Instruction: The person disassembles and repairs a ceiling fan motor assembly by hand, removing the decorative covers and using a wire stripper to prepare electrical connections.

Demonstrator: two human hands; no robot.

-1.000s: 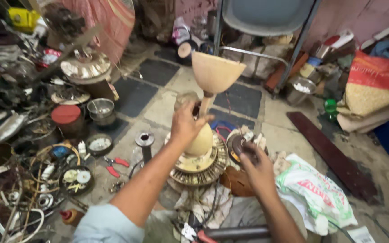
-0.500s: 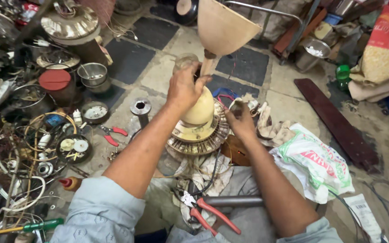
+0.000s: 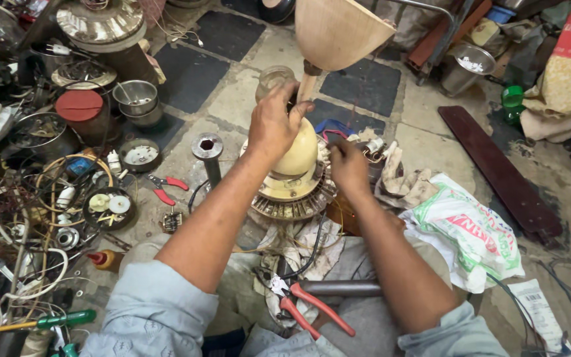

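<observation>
A cream ceiling fan motor (image 3: 293, 177) with a ribbed metal base sits on the floor in front of me. Its rod rises to an upturned cream cone canopy (image 3: 336, 30). My left hand (image 3: 273, 122) grips the top of the motor's dome where the rod meets it. To the right of the motor my right hand (image 3: 348, 164) rests with fingers curled against its side, by a bunch of wires (image 3: 338, 132). Red-handled pliers (image 3: 302, 303) lie on my lap next to a grey metal pipe (image 3: 342, 287).
To the left lie a metal tube (image 3: 208, 155), small red pliers (image 3: 164, 188), bowls (image 3: 135, 98), a red lid (image 3: 79, 106) and tangled wires (image 3: 28, 225). A printed plastic bag (image 3: 470, 231) and a dark fan blade (image 3: 500, 173) lie right. A glass jar (image 3: 273, 79) stands behind the motor.
My head has dropped closer, so the fan fills more of the view. My left hand stays on the dome top; my right hand has moved in against the motor's right side.
</observation>
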